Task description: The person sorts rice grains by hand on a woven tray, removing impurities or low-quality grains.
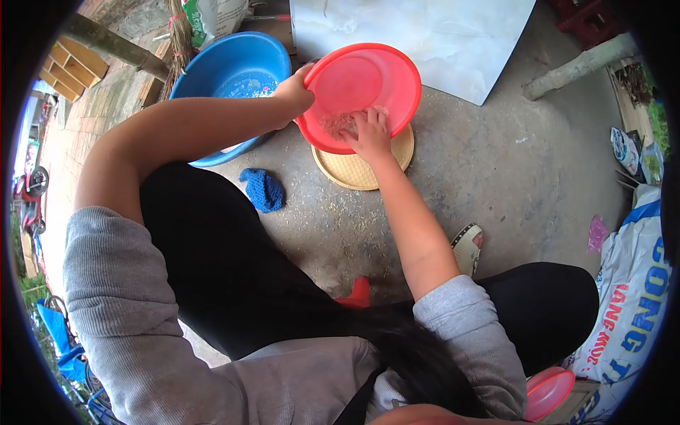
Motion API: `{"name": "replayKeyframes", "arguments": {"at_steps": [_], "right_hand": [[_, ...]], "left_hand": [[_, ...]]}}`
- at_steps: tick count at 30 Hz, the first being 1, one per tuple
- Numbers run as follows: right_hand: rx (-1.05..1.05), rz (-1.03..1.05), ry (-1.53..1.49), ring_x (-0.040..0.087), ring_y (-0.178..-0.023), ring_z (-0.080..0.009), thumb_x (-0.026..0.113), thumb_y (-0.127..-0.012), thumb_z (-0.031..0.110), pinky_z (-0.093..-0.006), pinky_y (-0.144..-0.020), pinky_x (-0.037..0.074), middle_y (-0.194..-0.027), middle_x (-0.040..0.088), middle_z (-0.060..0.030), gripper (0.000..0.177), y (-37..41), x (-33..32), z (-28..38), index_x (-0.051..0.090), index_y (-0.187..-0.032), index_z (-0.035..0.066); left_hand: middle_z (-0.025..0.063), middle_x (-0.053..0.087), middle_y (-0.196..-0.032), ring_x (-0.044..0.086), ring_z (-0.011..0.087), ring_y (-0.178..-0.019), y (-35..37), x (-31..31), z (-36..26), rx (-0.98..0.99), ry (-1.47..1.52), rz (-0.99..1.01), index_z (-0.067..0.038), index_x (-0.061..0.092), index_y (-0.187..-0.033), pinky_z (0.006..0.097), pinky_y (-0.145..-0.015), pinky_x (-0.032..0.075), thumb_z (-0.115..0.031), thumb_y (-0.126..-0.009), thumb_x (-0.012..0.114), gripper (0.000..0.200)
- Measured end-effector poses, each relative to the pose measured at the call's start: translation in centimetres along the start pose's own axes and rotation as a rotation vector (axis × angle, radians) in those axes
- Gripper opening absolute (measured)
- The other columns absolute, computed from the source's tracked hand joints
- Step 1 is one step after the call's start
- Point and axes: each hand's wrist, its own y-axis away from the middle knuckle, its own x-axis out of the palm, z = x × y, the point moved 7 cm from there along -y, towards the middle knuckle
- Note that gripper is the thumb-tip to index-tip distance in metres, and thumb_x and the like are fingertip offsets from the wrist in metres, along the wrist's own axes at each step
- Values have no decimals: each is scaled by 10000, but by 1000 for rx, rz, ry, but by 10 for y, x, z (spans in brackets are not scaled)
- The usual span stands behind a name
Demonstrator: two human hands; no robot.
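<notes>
A pink plastic basin (365, 67) is tilted over a round woven bamboo tray (347, 174) on the floor. My left hand (293, 93) grips the basin's left rim, fingers wrapped around its edge. Inside, a small heap of pale brownish grains (336, 126) lies near the lower side. My right hand (371, 136) reaches in over the near rim, its spread fingers touching the grains. Just left of the basin stands a large blue tub (207, 74) with whitish bits on its bottom.
A blue knitted cloth (263, 190) lies on the concrete floor (489, 170) among scattered grains. A pale board (411, 42) is at the back, and a wooden pole (581, 65) at the right. Printed white sacks (630, 297) and another pink basin (549, 391) sit at lower right.
</notes>
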Motion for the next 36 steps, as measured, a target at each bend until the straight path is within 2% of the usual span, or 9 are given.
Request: {"name": "replayKeyframes", "arguments": {"at_steps": [2, 5, 16, 26, 28, 29, 31, 34, 36], "right_hand": [[19, 34, -41, 428, -1090, -335, 688, -710, 336, -498, -904, 369, -1116, 482, -107, 428, 3, 9, -7, 566, -1053, 111], [-6, 72, 21, 474, -1038, -308, 694, -701, 325, -481, -856, 404, -1062, 519, -102, 422, 5, 16, -6, 569, -1037, 103], [-39, 169, 0, 576, -854, -352, 684, -708, 176, -433, -719, 478, -962, 572, -124, 302, 5, 6, -13, 535, -950, 73], [128, 111, -58, 576, -921, -313, 693, -650, 72, -405, -769, 471, -1004, 574, -97, 410, 33, 7, -63, 547, -1031, 111], [-44, 150, 41, 454, -1158, -310, 721, -670, 172, -419, -941, 388, -1227, 498, -96, 568, 34, 7, -54, 504, -1194, 155], [-47, 150, 42, 454, -1158, -310, 721, -670, 172, -419, -941, 388, -1227, 498, -96, 568, 36, 7, -53, 504, -1194, 155], [208, 332, 146, 229, -1331, -321, 731, -686, 316, -461, -1058, 242, -1427, 299, -91, 759, 46, 7, -58, 376, -1348, 206], [191, 525, 208, 159, -1345, -388, 709, -680, 452, -495, -1065, 207, -1466, 210, -142, 859, 64, 21, -61, 299, -1396, 212], [198, 434, 166, 148, -1350, -381, 709, -683, 446, -495, -1067, 204, -1468, 204, -140, 868, 68, 22, -56, 280, -1402, 218]], "left_hand": [[119, 573, -1139, 621, 280, -940, 2, 10, 14, -197, 240, 58, -208, 344, -1354, 359, -593, 575, -50, -787, 457, 600], [112, 558, -1157, 626, 284, -920, 3, 11, 15, -261, 243, 52, -209, 357, -1343, 358, -551, 583, -34, -789, 451, 588], [114, 556, -1161, 634, 273, -899, -7, 3, 6, -184, 180, 22, -197, 332, -1356, 352, -558, 583, -50, -790, 458, 598], [143, 584, -1101, 655, 280, -816, -20, -46, 23, -210, 229, -251, -140, 356, -1326, 336, -525, 576, -81, -782, 501, 566], [139, 589, -1094, 653, 264, -813, -16, -57, 24, -192, 207, -310, -153, 341, -1341, 327, -530, 561, -83, -777, 504, 591], [139, 589, -1094, 653, 264, -813, -14, -59, 25, -192, 209, -312, -153, 341, -1341, 327, -530, 561, -83, -777, 504, 591], [135, 591, -1092, 649, 255, -828, -10, -64, 20, -107, 93, -326, -162, 336, -1348, 331, -544, 557, -81, -777, 489, 597], [134, 590, -1094, 644, 251, -855, -4, -66, 12, -49, 39, -302, -175, 326, -1356, 338, -545, 556, -82, -783, 464, 597], [139, 587, -1100, 644, 263, -860, 2, -64, 13, -83, 166, -290, -162, 338, -1345, 343, -563, 565, -81, -783, 455, 579]]}}
